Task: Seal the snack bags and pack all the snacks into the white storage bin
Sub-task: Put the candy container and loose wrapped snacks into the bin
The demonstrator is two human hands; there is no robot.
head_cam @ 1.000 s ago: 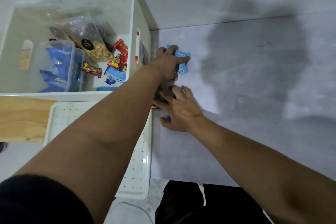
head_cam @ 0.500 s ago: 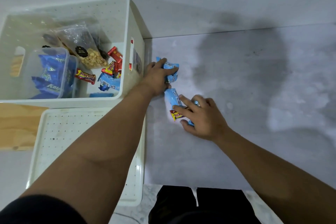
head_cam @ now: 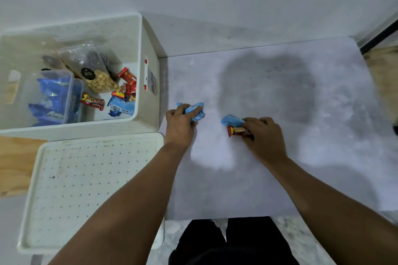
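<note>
Small light-blue crinkly snack packets clutched on grey tabletop, right of white perforated storage bin: left hand gripping one, right hand pinning another plus red bar; loose wrappers liable to slip in transfer.

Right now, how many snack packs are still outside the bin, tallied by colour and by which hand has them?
Blue pack, left hand: 1
Blue pack, right hand: 1
Red bar, right hand: 1
Total: 3
</note>
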